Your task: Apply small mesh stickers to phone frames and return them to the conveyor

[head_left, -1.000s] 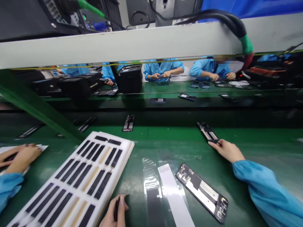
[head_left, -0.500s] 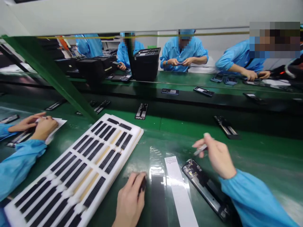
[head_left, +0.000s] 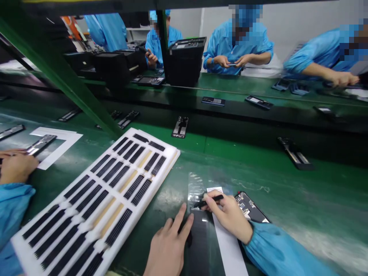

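My right hand [head_left: 228, 216] pinches a pair of black tweezers [head_left: 212, 200], its tip over the transparent strip [head_left: 197, 184] with a dark lower part. At that strip's left edge lies my left hand [head_left: 168, 245], fingers stretched and apart, with the index fingertip close to the tweezers' tip. A white strip with rows of tiny dark marks [head_left: 228, 245] runs beneath my right hand. Behind that hand an opened phone [head_left: 248, 205] rests on the green table, its lower part hidden by my sleeve.
To the left, a white foam tray [head_left: 138, 222] holds rows of black strips. A co-worker's hand [head_left: 18, 166] touches another phone body [head_left: 41, 145] by white paper [head_left: 61, 151]. Several phone bodies [head_left: 180, 127] lie along the green line. A green post [head_left: 66, 84] slants across the left.
My right hand has moved left from above the phone to the transparent strip, bringing the tweezers down. My left fingers have stretched out towards the strip. The view has tilted down slightly.
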A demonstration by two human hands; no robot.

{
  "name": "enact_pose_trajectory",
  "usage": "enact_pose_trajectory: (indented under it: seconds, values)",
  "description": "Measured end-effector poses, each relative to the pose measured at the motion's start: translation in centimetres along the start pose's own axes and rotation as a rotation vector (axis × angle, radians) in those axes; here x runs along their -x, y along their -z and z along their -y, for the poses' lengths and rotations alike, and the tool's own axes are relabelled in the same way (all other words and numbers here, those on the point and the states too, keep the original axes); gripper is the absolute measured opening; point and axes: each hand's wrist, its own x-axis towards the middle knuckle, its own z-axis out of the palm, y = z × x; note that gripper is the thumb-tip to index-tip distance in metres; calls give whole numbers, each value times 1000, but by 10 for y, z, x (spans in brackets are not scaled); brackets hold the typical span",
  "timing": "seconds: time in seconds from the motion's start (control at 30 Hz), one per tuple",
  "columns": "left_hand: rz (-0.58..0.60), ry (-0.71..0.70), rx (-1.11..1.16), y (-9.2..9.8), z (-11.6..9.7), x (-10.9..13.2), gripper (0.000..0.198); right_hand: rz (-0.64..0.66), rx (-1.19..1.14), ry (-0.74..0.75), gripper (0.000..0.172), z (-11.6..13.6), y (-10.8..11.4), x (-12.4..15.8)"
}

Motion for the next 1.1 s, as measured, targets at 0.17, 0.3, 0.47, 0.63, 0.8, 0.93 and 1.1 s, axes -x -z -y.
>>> enact_pose_trajectory:
  seconds: [0.17,0.3,0.47,0.63,0.8,0.93,1.1]
  values:
    - [-32,-13,58,-2,0,-4,70,0,-60,-27,34,-3,-9,-1]
    - [-189,118,474,5,-5,-9,46,-81,-255,-35,33,17,3,4]
    - [-197,586,1758,38,-34,-21,40,-131,-386,93,23,51,30,23]
    - [-228,652,2240,62,-56,-29,55,-77,-424,-12,31,63,29,34]
    - [-263,674,2221,62,-59,-31,58,-36,-514,-92,29,61,26,35]
    - [-281,686,2185,60,-61,-33,55,-40,-511,-95,30,63,27,34]
    - [-292,683,2158,59,-63,-33,53,-31,-455,-78,33,63,29,33]
